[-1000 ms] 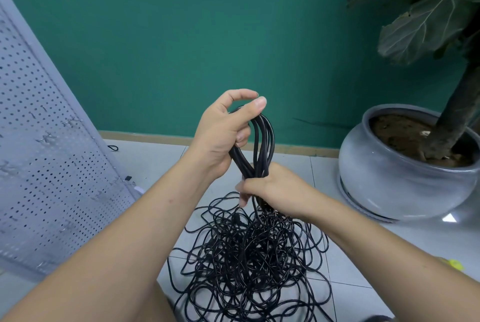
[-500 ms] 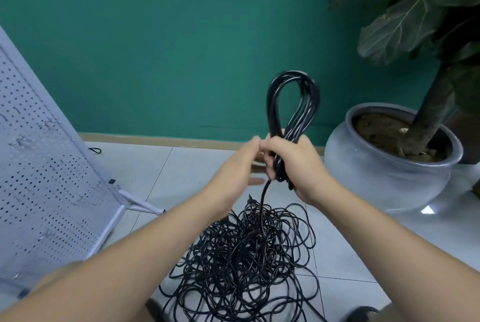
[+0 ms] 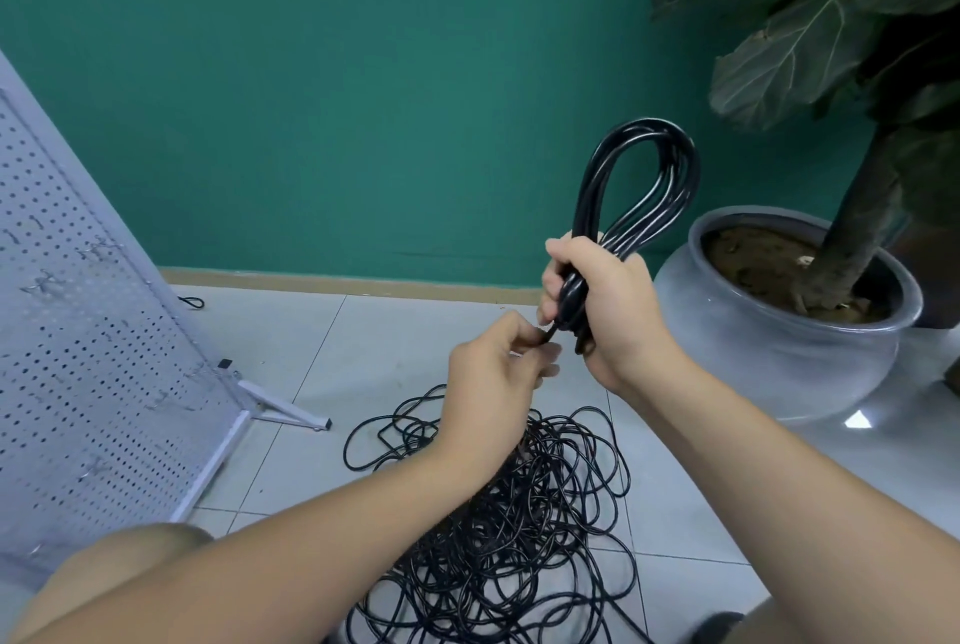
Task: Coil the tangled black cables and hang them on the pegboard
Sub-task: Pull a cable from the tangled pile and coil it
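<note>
A coiled bundle of black cable [image 3: 644,175] stands upright as a tall loop above my right hand [image 3: 613,310], which grips its lower part in a fist. My left hand [image 3: 493,373] sits just below and to the left, pinching a single black strand that leaves the bundle. A large tangled heap of black cable [image 3: 524,529] lies on the tiled floor beneath both forearms. The white pegboard [image 3: 88,331] leans on its stand at the left, with several small metal hooks on it.
A grey ceramic pot [image 3: 769,357] with a big-leafed plant [image 3: 810,45] stands at the right, close to my right hand. The pegboard's white foot [image 3: 285,407] juts onto the floor. A short black cable loop [image 3: 191,302] lies by the green wall. My knee [image 3: 135,555] shows low left.
My left hand let go of the loop's top and dropped below my right hand to pinch a strand. My right hand raised the bundle and moved it rightward.
</note>
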Tool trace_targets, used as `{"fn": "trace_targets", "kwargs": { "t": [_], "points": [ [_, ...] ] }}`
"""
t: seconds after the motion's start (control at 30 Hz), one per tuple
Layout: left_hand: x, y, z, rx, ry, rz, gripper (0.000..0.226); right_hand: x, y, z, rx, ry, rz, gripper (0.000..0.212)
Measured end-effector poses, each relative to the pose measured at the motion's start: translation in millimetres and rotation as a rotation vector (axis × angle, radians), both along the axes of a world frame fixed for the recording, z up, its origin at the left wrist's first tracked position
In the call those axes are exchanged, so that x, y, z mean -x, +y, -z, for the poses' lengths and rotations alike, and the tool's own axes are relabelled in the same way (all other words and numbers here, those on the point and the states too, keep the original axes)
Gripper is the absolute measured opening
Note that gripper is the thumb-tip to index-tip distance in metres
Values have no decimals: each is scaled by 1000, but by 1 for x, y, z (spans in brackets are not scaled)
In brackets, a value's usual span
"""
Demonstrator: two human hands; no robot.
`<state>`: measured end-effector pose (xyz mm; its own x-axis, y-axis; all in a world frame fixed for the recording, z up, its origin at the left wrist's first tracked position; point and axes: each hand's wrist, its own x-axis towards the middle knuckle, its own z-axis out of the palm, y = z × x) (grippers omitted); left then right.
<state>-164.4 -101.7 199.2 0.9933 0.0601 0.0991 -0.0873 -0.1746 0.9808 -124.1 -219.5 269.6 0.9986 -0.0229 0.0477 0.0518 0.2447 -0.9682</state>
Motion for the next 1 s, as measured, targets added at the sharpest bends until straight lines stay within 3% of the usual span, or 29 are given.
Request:
{"fn": "trace_targets", "kwargs": {
  "t": [0.23,0.4,0.5,0.67,0.83,1.0],
  "points": [
    [15,-20,1,-148,49,227,11,-7,-7,5,182,-17,128,31],
    [13,1,-18,-468,28,287,14,-18,-23,2,459,-24,199,26],
    [12,22,-41,-551,28,309,18,-22,-30,4,623,-14,165,28],
    [6,59,-88,-473,-55,263,24,-20,-30,15,786,7,-31,30],
    [-5,81,-105,-253,-139,178,23,1,-7,25,791,-58,-210,63],
    [-16,90,-106,-236,-283,102,21,27,13,30,649,57,-308,90]
  ]
}}
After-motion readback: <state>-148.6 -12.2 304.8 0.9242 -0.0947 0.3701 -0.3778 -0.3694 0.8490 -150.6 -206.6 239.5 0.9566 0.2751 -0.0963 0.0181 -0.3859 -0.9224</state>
